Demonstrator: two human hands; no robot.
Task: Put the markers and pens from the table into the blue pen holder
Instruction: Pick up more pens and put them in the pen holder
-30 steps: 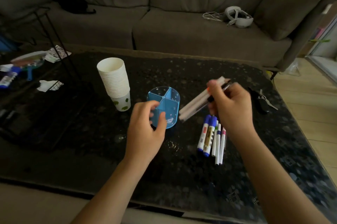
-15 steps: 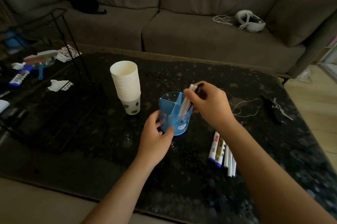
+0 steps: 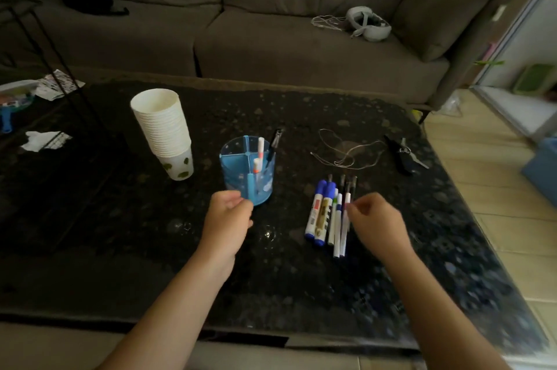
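Observation:
The blue pen holder [image 3: 241, 172] stands upright on the dark table [image 3: 150, 234]. Two white markers with orange tips [image 3: 259, 152] and a black pen [image 3: 274, 145] stick out of it. My left hand [image 3: 227, 219] is loosely curled at the holder's near base, fingertips touching it, thumb not around it. To the right lies a row of pens: two fat blue markers [image 3: 318, 213], thin white pens [image 3: 338, 228] and dark pens [image 3: 346, 184]. My right hand [image 3: 376, 222] is at the row's right side, fingertips pinching toward a white pen, holding nothing.
A stack of white paper cups [image 3: 164, 131] stands left of the holder. A loose string [image 3: 346, 152] and keys [image 3: 404, 154] lie behind the pens. A black wire rack [image 3: 60, 68] is at the far left. A sofa with a headset [image 3: 367, 23] is behind.
My right hand put the white markers and black pen into the holder, then came down to the row on the table. My left hand loosened its grip on the holder.

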